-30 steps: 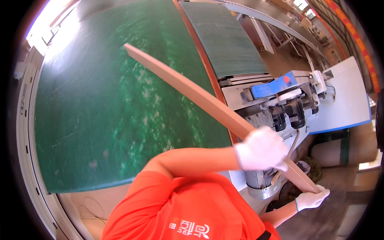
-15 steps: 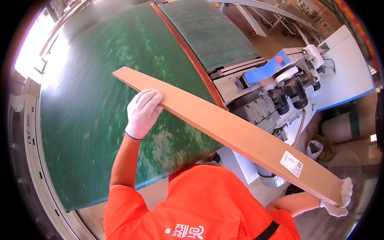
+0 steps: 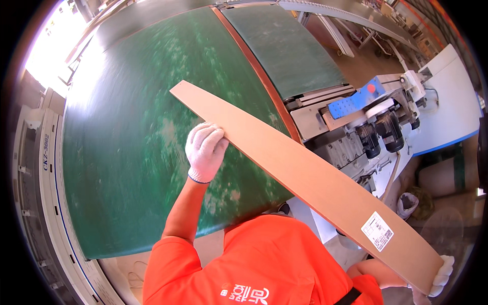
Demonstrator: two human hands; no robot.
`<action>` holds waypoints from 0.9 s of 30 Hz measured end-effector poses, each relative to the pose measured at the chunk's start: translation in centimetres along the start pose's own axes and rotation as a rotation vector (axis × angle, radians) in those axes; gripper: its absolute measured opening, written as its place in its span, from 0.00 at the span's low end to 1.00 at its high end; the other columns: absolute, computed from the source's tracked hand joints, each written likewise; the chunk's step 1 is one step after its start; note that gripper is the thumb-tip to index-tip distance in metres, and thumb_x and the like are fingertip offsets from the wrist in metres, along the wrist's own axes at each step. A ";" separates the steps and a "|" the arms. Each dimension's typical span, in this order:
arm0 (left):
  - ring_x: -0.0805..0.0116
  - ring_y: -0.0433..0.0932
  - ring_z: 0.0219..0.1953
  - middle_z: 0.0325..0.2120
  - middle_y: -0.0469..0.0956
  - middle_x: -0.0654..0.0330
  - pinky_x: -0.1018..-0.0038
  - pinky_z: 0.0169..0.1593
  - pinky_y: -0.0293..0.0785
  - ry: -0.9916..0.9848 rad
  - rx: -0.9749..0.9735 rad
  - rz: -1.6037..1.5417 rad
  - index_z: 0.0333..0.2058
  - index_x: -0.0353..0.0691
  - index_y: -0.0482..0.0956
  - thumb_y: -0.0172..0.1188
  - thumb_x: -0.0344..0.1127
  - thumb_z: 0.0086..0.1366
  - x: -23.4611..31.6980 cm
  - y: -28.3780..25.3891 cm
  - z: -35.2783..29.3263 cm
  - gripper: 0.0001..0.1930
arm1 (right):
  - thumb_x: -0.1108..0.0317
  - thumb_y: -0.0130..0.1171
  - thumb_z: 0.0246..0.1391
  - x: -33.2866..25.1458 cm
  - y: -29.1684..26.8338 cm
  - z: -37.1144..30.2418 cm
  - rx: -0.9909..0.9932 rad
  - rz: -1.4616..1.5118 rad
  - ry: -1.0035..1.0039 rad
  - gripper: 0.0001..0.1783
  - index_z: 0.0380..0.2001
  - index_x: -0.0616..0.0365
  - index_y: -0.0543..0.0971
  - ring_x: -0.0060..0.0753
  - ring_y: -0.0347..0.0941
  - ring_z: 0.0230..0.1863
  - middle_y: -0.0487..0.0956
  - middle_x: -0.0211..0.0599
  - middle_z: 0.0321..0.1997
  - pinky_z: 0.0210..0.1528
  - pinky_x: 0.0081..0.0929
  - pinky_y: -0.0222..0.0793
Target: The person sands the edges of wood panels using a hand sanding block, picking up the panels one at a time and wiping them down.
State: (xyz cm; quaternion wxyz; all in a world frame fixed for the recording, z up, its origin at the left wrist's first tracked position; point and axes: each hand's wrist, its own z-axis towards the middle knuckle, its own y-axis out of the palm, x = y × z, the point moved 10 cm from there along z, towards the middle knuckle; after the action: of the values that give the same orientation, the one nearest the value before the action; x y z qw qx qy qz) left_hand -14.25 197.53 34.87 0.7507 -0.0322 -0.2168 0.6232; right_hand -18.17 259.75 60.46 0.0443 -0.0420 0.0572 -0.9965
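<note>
A long tan board (image 3: pixel 284 152) with a white label (image 3: pixel 377 231) near its right end slants across in front of me, its face tilted up. My left hand (image 3: pixel 206 152), in a white knit glove, grips the board's near long edge toward the far-left end, fingers pressed together. At the other end, my right hand (image 3: pixel 442 277), gloved too, is closed around the board's corner; part of it is hidden by the board. Underneath the board's left part lies a wide green conveyor belt (image 3: pixel 122 147).
Beyond a reddish-brown strip (image 3: pixel 264 76) runs a second green belt (image 3: pixel 284 51). On the right stands a machine with a blue guard (image 3: pixel 355 100), a red button and black motors (image 3: pixel 389 131). A white panel (image 3: pixel 450 101) is behind it. A pale frame (image 3: pixel 56 193) edges the left.
The board has turned so more of its upper face shows. My left hand now grips its near edge instead of lying partly over the top. The whole view has shifted slightly.
</note>
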 end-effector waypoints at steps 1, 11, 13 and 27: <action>0.51 0.84 0.42 0.37 0.84 0.56 0.58 0.50 0.83 0.001 0.009 -0.013 0.38 0.38 0.82 0.74 0.20 0.43 0.3 0.1 0.2 0.20 | 0.33 0.34 0.68 0.2 0.7 -0.2 0.000 -0.005 0.002 0.31 0.34 0.40 0.80 0.28 0.68 0.35 0.78 0.21 0.33 0.43 0.34 0.53; 0.51 0.83 0.41 0.37 0.83 0.56 0.56 0.49 0.83 0.106 0.005 -0.165 0.38 0.37 0.82 0.76 0.24 0.44 6.8 1.5 4.7 0.19 | 0.36 0.34 0.69 2.0 12.1 -2.9 -0.066 0.017 0.034 0.29 0.30 0.43 0.75 0.28 0.63 0.30 0.73 0.23 0.28 0.40 0.35 0.51; 0.52 0.83 0.42 0.39 0.82 0.56 0.56 0.49 0.83 0.142 0.006 -0.216 0.38 0.38 0.82 0.77 0.26 0.44 9.0 1.3 5.1 0.20 | 0.37 0.34 0.69 2.2 15.3 -3.5 -0.099 0.026 0.037 0.29 0.29 0.44 0.74 0.28 0.62 0.29 0.71 0.24 0.27 0.39 0.35 0.51; 0.52 0.83 0.48 0.45 0.82 0.51 0.54 0.54 0.83 0.334 -0.087 -0.453 0.41 0.36 0.81 0.65 0.32 0.57 19.3 -0.1 1.7 0.13 | 0.29 0.60 0.59 1.2 36.3 -9.6 -0.483 0.226 0.177 0.32 0.31 0.50 0.75 0.33 0.74 0.30 0.76 0.29 0.30 0.33 0.34 0.67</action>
State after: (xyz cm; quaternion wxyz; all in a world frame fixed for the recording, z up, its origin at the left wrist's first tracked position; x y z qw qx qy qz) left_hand -12.32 215.50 41.95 0.8940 -0.1172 -0.1184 0.4160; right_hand -17.15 224.79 46.75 0.1385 0.0425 0.3010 -0.9426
